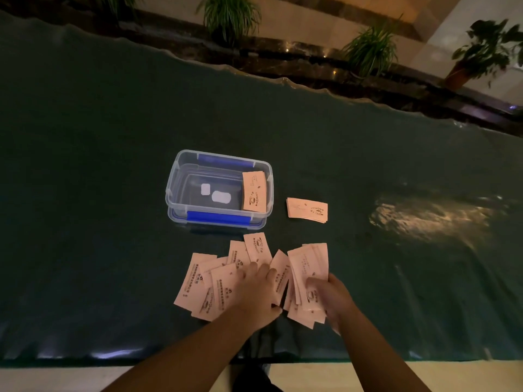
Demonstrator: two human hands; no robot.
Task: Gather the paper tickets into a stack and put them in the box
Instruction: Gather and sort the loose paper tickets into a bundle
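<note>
Several pink paper tickets [208,284] lie fanned out on the dark green table near its front edge. My left hand [256,292] rests flat on the middle of the spread, fingers apart. My right hand [329,297] grips a bunch of tickets [308,267] at the right of the spread. A clear plastic box [175,188] with blue clips stands behind the spread, and a stack of tickets [254,191] leans against its right inner wall. Another small stack [307,209] lies on the table to the right of the box.
The green table cover [99,165] stretches wide to both sides, with a bright reflection [430,216] at the right. Potted plants [230,17] stand on a ledge beyond the far edge. Two white labels [216,195] show through the box bottom.
</note>
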